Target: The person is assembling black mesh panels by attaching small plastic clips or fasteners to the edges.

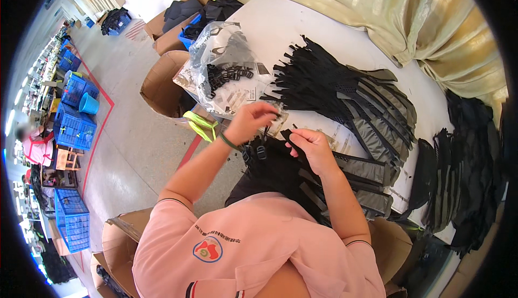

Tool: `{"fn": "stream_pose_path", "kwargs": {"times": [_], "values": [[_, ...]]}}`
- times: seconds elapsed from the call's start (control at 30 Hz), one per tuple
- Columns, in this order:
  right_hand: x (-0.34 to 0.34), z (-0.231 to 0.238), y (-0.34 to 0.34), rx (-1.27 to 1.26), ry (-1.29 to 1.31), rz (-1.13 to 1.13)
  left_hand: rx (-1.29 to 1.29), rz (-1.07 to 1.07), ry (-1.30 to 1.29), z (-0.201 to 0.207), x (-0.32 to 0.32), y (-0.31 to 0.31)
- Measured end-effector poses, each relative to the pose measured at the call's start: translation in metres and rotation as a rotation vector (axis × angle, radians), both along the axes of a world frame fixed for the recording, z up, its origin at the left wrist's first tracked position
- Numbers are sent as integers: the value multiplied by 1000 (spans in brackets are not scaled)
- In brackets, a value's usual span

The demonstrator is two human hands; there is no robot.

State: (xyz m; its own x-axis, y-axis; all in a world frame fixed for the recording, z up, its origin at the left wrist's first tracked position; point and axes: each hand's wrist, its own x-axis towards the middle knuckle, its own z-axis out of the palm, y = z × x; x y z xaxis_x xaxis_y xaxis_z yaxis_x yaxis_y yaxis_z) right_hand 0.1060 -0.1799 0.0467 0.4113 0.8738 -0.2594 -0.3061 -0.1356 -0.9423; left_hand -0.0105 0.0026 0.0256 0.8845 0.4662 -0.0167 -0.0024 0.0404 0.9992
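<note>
Over the near edge of the white table, my left hand (251, 123) is closed, its fingertips pinching a small dark piece that looks like a black plastic buckle (277, 116), mostly covered by the fingers. Just to its right, my right hand (314, 148) pinches the end of a black webbing strap (287, 135). The two hands are a little apart. Black buckles (261, 151) on straps hang below my left hand, beside black fabric on my lap. Several black and grey padded straps (362, 169) reach from under my right forearm onto the table.
A clear plastic bag (211, 44) with several black buckles (231, 73) lies at the table's left end. Fanned black-grey straps (345, 95) cover the middle; dark strap piles (469, 174) hang at the right. Cardboard boxes (163, 85) and blue crates (75, 122) stand left.
</note>
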Motion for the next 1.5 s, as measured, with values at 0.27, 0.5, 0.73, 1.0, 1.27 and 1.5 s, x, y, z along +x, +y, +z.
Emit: {"fn": "stream_pose_path", "kwargs": {"times": [0.27, 0.5, 0.73, 1.0, 1.27, 1.5], "values": [[1, -6, -12, 15, 256, -58, -104, -13, -129, -7, 6, -55], [0, -8, -18, 60, 394, -128, 230, 54, -142, -6, 4, -60], [-15, -10, -17, 153, 221, -283, 441, 111, -197, 6, 5, -74], [-20, -8, -13, 196, 193, -370, 635, 233, -263, 9, 6, -79], [-15, -5, -20, 174, 70, -213, 526, 215, -232, 11, 2, -81], [-16, -7, -13, 136, 17, -299, 531, 205, -244, 7, 7, -78]]}}
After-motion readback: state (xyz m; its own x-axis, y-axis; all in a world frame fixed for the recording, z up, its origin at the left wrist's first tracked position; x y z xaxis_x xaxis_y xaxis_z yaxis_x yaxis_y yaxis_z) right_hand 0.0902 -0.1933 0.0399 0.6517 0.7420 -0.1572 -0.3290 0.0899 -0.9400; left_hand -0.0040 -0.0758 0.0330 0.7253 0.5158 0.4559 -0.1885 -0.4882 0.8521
